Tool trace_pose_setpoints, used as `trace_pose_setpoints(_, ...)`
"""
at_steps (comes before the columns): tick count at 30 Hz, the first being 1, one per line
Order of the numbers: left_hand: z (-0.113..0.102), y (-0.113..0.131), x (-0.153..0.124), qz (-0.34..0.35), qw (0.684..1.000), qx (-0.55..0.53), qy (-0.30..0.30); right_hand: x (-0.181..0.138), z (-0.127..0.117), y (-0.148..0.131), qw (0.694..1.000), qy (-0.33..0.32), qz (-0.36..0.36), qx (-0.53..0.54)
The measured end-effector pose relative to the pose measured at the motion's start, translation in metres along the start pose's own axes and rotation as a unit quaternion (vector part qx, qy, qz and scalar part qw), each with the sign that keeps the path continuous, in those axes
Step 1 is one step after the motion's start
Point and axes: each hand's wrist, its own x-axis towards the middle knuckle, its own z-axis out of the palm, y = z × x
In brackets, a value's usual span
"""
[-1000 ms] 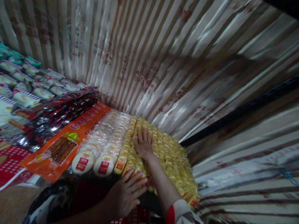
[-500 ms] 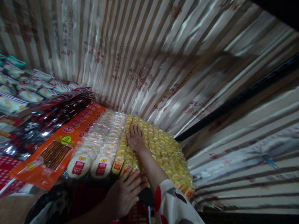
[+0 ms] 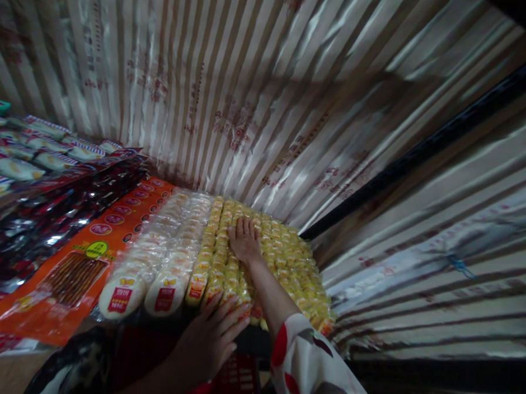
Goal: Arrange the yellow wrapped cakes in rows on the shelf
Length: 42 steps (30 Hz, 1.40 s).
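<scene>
Rows of small yellow-wrapped snack packs (image 3: 286, 263) stand packed side by side. My right hand (image 3: 245, 241) lies flat on top of them, fingers stretched toward the back. At the front edge of the rows, my left hand (image 3: 211, 338) is spread, its fingertips against the front yellow packs. Neither hand grips anything. Left of the yellow packs are two rows of clear-wrapped round white crackers (image 3: 166, 292) with red labels. Beside those lies an orange bag (image 3: 98, 229) with a window showing brown sticks.
Dark red shiny packets (image 3: 72, 210) and white packs with striped edges (image 3: 53, 159) fill the left. Striped sheeting (image 3: 233, 89) hangs behind and to the right, crossed by a dark pole (image 3: 406, 151). A red basket (image 3: 235, 384) is below my left hand.
My right hand has slid a little to the right across the yellow packs. My left hand stays at their front edge. The view has turned slightly, moving the goods left.
</scene>
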Motion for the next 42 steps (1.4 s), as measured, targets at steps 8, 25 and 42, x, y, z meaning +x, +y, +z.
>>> trace_pose_setpoints(8, 0.001, 0.0, 0.001, 0.002, 1.0, 0.01, 0.003, 0.029, -0.012, -0.006, 0.998, 0.044, -0.042, -0.007)
trace_pose_setpoints(25, 0.003, 0.0, 0.0, 0.015, 0.999, 0.031, 0.008, 0.024, -0.007, 0.019, 0.997, 0.075, 0.019, -0.009)
trace_pose_setpoints(42, 0.009, 0.0, 0.0, 0.026, 0.998, 0.045, 0.025, 0.03, -0.005, 0.015, 0.999, 0.037, 0.012, 0.001)
